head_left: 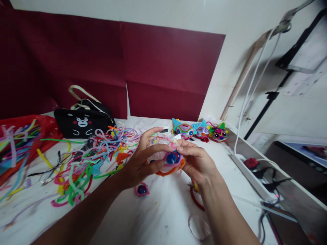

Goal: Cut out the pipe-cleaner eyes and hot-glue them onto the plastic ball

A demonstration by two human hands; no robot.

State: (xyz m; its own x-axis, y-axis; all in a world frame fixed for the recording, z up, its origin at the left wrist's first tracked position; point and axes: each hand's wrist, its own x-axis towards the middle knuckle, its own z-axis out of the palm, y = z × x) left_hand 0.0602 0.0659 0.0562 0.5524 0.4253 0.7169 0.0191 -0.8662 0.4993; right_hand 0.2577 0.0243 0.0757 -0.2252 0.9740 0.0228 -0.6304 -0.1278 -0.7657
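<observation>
Above the white table, my left hand is wrapped round a rounded craft piece of pink and orange pipe cleaner. A blue pipe-cleaner eye with a pink rim lies against its near side, under my left fingertips. From the right, my right hand pinches the piece's edge beside the eye; its fingertips partly hide the contact. A matching pink-rimmed blue eye rests on the table below my left hand. Red-handled scissors, partly hidden, lie by my right wrist.
Loose pipe cleaners are heaped on the left, beside glasses and a red bag. A black bag stands behind. Several colourful finished figures sit at the back right. A power strip and phone lie right.
</observation>
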